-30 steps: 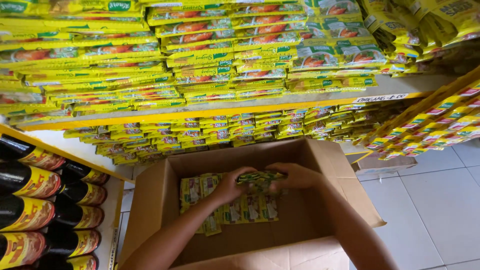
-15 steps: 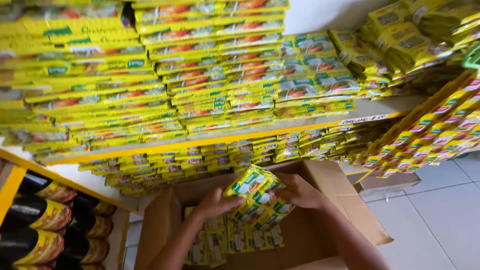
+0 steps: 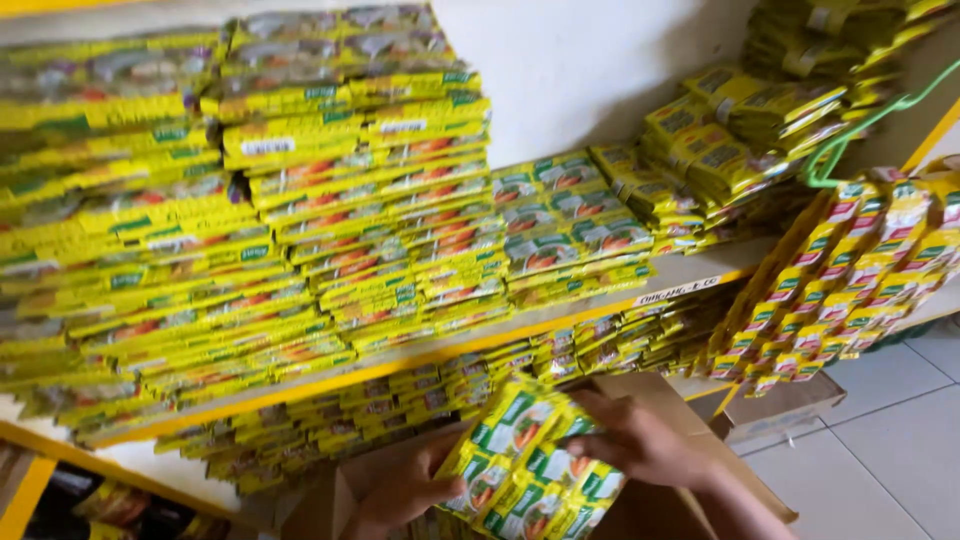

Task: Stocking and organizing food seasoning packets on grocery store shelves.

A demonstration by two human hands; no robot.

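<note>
Both hands [image 3: 520, 470] around yellow sachet bundle [image 3: 525, 465]

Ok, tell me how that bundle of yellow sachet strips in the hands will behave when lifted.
The bundle of sachet strips probably flexes: it is thin joined packets, and both the left hand and the right hand support it. It looks light for its bulk. The glossy film may let strips slide apart, much as the shelf stacks lie unevenly.
</note>
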